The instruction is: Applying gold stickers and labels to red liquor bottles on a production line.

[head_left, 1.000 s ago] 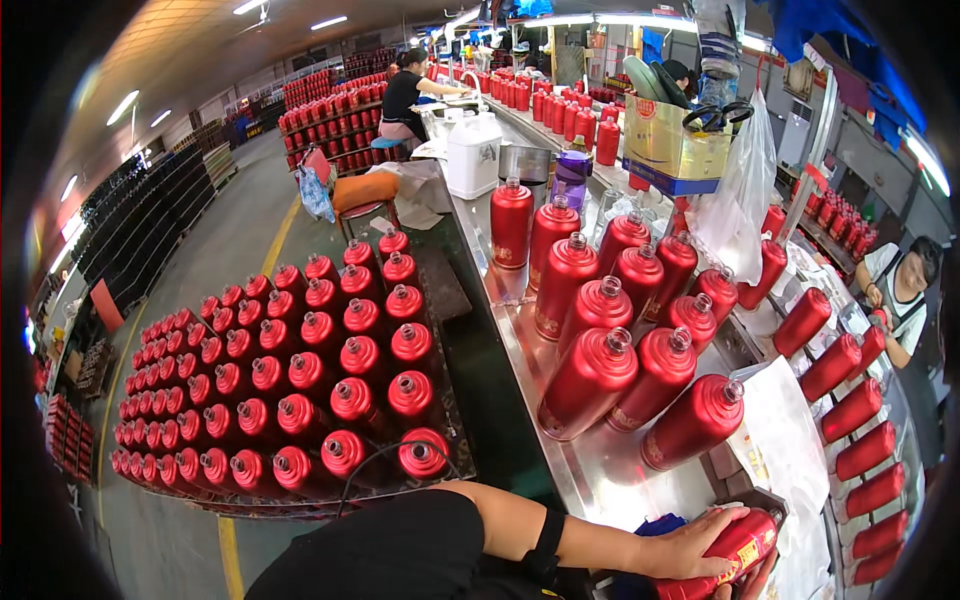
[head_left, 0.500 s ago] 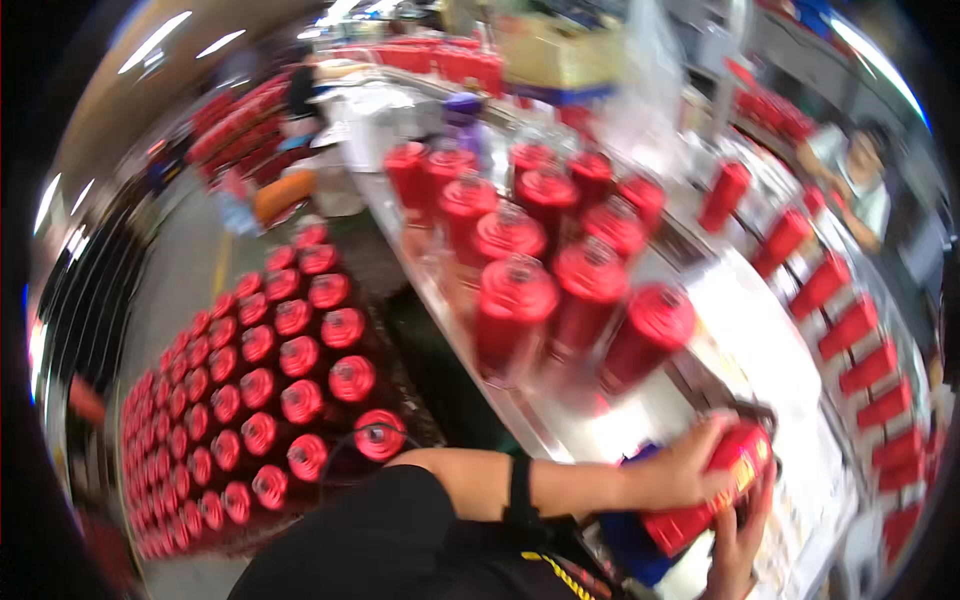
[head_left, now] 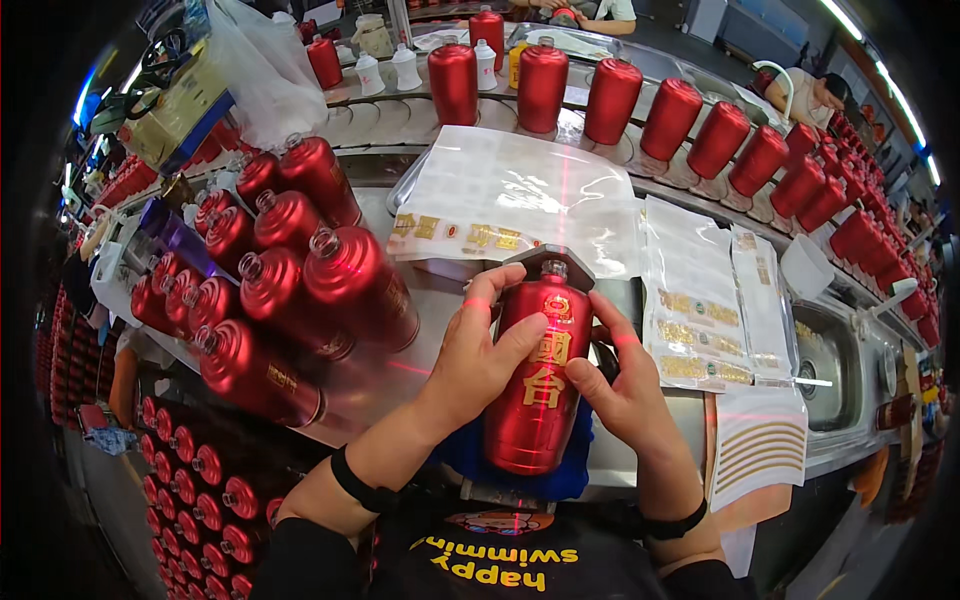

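Note:
A glossy red bottle (head_left: 535, 440) with gold characters down its front lies in front of me, its clear neck pointing away. My left hand (head_left: 475, 365) is closed on its left side, the thumb pressed on the front beside the gold lettering. On the opposite side my right hand (head_left: 630, 385) curves around the bottle, fingers near the shoulder and thumb at the edge of the front. Beneath the bottle is a blue cloth (head_left: 575, 478). A dark angular bracket (head_left: 577, 262) sits right behind the neck. A thin red light line runs along the bottle.
Clear sheets with gold labels (head_left: 700, 310) lie right and beyond, plus a sheet of curved gold strips (head_left: 755, 450). Several red bottles (head_left: 360, 285) crowd the left. More line a curved conveyor (head_left: 400, 120) behind. A sink (head_left: 830, 370) is at right. Other people sit farther off.
My view has swung to the right, from the bottles on the left to the work spot. The held bottle now shows its gold front upward, with both hands along its sides.

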A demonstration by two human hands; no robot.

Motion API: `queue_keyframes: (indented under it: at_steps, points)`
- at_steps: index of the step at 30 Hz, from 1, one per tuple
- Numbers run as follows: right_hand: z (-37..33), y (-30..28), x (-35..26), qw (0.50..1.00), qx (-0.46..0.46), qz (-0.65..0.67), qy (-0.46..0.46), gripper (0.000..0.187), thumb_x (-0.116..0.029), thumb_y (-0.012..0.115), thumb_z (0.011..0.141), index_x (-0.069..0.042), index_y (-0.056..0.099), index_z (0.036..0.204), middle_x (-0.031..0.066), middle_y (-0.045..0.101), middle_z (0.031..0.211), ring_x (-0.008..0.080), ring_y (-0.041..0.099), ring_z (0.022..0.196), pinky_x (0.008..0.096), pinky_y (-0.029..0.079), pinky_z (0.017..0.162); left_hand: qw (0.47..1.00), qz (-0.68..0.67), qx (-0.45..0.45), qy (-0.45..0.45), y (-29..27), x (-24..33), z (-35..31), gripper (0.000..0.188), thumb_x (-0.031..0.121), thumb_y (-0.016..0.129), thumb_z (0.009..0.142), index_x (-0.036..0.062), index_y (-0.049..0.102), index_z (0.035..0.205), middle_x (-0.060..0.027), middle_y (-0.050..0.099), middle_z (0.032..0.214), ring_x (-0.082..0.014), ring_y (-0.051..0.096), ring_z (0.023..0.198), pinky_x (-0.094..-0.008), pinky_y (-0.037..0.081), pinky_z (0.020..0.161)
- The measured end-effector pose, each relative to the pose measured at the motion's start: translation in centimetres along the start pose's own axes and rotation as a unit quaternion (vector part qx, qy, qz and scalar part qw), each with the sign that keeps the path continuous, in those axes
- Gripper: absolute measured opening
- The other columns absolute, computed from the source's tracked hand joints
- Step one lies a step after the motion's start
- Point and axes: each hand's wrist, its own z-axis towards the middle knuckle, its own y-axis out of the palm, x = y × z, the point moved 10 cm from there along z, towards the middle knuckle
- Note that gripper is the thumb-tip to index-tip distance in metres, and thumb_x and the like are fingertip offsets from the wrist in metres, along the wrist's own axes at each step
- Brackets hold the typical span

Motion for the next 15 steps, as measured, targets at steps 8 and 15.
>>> queue_keyframes:
  at_steps: [8,15]
  points:
    - [0.4,0.8,0.1,0.999,0.001,0.033,-0.001,0.077,-0.038,0.071,0.087,0.005,0.037,0.141,0.0229,0.056,0.127,0.0296,0.058,0.112,0.0364,0.046,0.095,0.999,0.032,0.006,-0.034,-0.2,0.8,1.4,0.041,0.022,0.066,0.090,-0.0038,0.051,0.119,-0.0172,0.060,0.114,-0.0224,0.059,0.105,-0.0342,0.046,0.093]
    - [0.6,0.9,0.5,0.999,0.003,0.038,-0.004,0.077,-0.039,0.070,0.087,0.006,0.037,0.141,0.0249,0.054,0.128,0.0319,0.057,0.114,0.0379,0.044,0.097,0.998,0.053,0.012,-0.026,-0.4,0.7,2.1,0.037,0.022,0.066,0.089,-0.0022,0.052,0.112,-0.0160,0.061,0.109,-0.0236,0.060,0.102,-0.0346,0.046,0.092]
